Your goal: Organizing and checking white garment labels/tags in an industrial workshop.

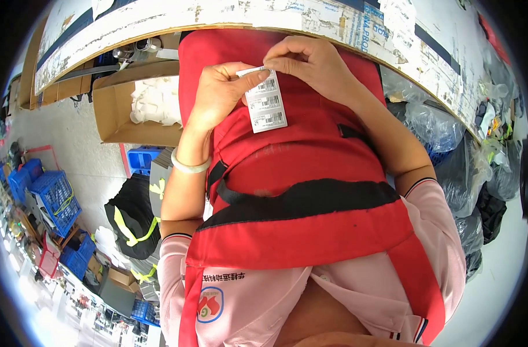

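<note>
A white sheet of barcode labels (268,107), several printed one below another, hangs over the red apron on my lap. My left hand (220,92) grips its upper left edge, thumb in front and fingers behind. At the top edge of that sheet, my right hand (310,61) is closed in a pinch, thumb and forefinger tips together right beside the left thumb. Those fingertips hide the sheet's top corner. The red apron (310,156) with black trim covers my lap and front.
A worn, taped work table (217,16) crosses ahead of me. At left under it stands a cardboard box (116,115) with white paper scraps (154,101). Black items with yellow-green bands (134,217) and blue crates (57,199) lie left; clear plastic bags (443,127) crowd the right.
</note>
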